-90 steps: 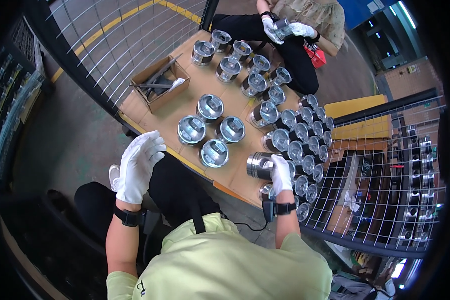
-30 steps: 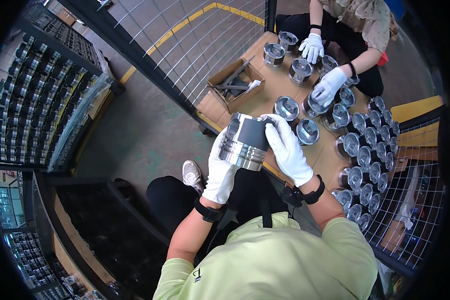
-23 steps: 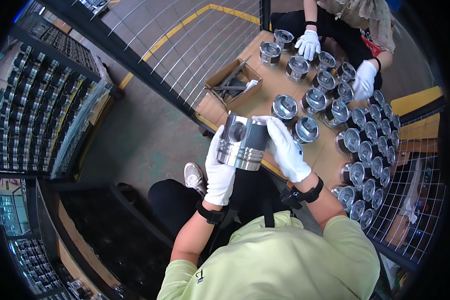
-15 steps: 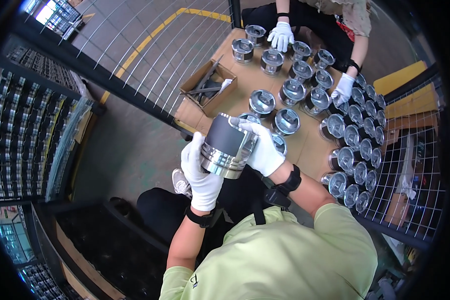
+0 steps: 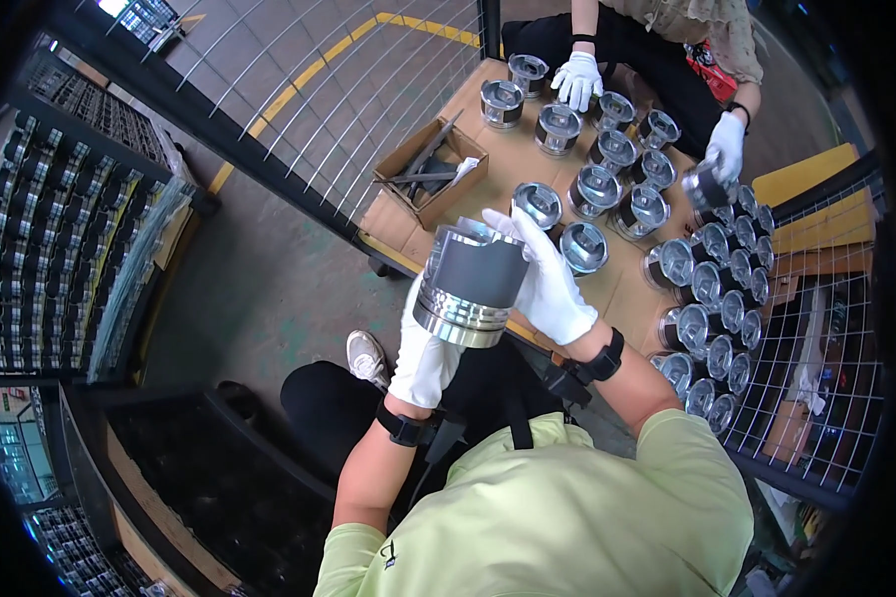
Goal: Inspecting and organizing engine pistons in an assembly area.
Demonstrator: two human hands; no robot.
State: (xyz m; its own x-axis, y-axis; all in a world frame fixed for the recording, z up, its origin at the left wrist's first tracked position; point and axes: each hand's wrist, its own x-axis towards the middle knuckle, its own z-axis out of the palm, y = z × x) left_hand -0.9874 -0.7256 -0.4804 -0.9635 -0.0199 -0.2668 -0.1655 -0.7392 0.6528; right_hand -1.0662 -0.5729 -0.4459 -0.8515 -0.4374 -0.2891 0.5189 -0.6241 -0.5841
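Note:
Between my two white-gloved hands is an engine piston (image 5: 473,271), with a dark coated skirt and shiny grooved rings at its lower end, held in the air and slightly tilted. My left hand (image 5: 424,358) grips it from the left and below, its fingers mostly hidden behind the metal. Against the right side rests my right hand (image 5: 556,291), fingers reaching up to the top edge. Just beyond, several more pistons (image 5: 583,247) stand on the cardboard-covered bench (image 5: 488,191).
Across the bench a co-worker's gloved hand (image 5: 724,145) holds a piston (image 5: 705,187); their other hand (image 5: 576,80) touches one. An open carton (image 5: 430,177) holds dark tools. Pistons crowd beside the right wire mesh (image 5: 816,348). Left stands a rack of stacked pistons (image 5: 55,269).
The piston in my hands has turned, showing more of its dark skirt, and my right hand has shifted along its side. The co-worker has lifted a piston on the right.

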